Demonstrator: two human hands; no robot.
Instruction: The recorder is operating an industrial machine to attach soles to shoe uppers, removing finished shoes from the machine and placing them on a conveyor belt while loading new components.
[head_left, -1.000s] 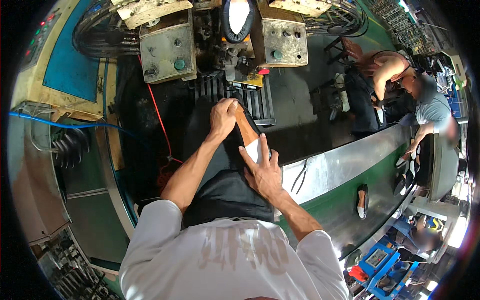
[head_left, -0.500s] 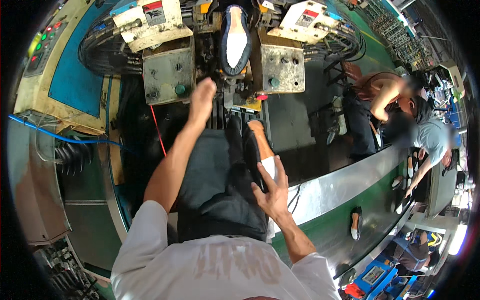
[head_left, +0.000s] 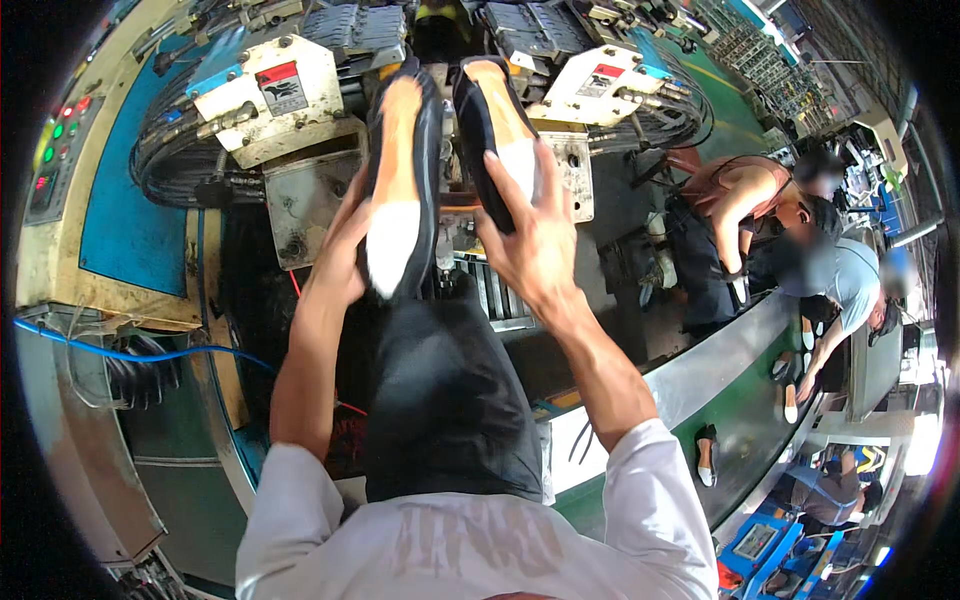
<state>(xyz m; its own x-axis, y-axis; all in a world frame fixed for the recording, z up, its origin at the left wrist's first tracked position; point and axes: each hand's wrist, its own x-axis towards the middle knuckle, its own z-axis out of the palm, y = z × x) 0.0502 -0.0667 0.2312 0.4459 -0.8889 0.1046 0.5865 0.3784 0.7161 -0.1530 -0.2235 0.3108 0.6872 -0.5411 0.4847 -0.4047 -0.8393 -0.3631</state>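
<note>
My left hand [head_left: 345, 240] is closed along the left side of a black shoe [head_left: 400, 180] whose tan and white face is turned up. This shoe is off the machine's middle, its white end toward me. A second, similar black shoe [head_left: 478, 120] is gripped in my right hand [head_left: 535, 235], with fingers and thumb on either side of its white part. Its far end reaches the middle of the machine [head_left: 430, 40], between two cream side blocks. Whether it touches the machine I cannot tell. My left fingertips are partly hidden behind the first shoe.
A control panel [head_left: 65, 150] with lit buttons stands at the left, beside bundled black hoses [head_left: 170, 150]. On the right runs a green conveyor [head_left: 650, 465] with metal edging, carrying a black shoe [head_left: 707, 455]. Two co-workers [head_left: 735, 200] bend over farther right.
The shoe that sat in the machine is now in my left hand, off to the left. My right hand has raised the other shoe from near my lap to the machine.
</note>
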